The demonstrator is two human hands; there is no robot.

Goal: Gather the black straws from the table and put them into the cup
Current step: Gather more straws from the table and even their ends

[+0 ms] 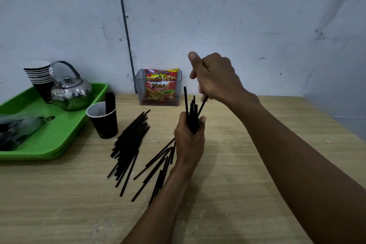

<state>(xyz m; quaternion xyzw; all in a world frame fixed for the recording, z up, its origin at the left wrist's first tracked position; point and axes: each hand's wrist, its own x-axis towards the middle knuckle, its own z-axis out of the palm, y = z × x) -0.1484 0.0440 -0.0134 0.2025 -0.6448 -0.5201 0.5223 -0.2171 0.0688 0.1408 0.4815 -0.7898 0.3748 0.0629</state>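
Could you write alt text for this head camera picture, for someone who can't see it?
A left hand grips a bundle of black straws upright while the right hand adds one; more loose straws lie on the wooden table beside a paper cup.

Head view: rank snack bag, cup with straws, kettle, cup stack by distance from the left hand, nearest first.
From the left hand, which grips a straw bundle:
1. Snack bag: ahead by the wall, in a clear box.
2. Cup with straws: to the left, on the table. Close to the bag's distance; order uncertain.
3. Kettle: farther left, on the green tray.
4. Cup stack: behind the kettle, farthest left.

Dim, soft shadows, wide-angle edge warp
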